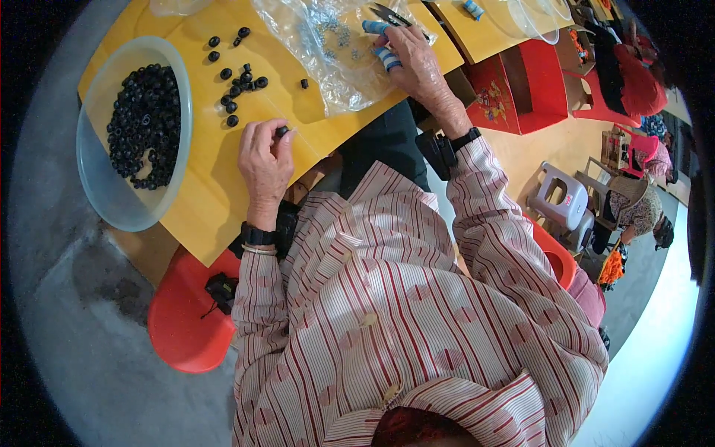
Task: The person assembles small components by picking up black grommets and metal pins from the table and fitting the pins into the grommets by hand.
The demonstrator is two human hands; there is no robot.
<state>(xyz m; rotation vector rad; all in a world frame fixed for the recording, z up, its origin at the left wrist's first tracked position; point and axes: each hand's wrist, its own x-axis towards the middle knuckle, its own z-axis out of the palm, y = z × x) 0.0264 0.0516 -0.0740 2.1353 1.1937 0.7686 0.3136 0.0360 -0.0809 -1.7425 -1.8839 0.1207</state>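
A pale translucent basin (184, 127) stands at the left of the yellow tabletop (205, 197), holding a heap of small black rings (141, 112) that covers much of its bottom, with bare plastic showing around the heap; to its right, a loose cluster of black parts (232, 89) lies scattered on the yellow surface, some upright, some tipped over.

The left hand (267, 164) is just below that cluster, near the tabletop's front edge; its thumb and forefinger are clamped on a small black piece (281, 131); the right hand (417, 63) is over a crumpled transparent bag (346, 86), in which many tiny bluish bits (328, 33) lie spread; its two fingers wrapped in blue and white stand apart; a dark pointed tool (389, 15) shows just beyond them, and I cannot tell whether the hand grips it.

A transparent tub (553, 36) shows at the upper right, a second one (179, 6) is cut off by the top edge; beyond the tabletop's right side stands a red open box (551, 82), its contents unreadable.
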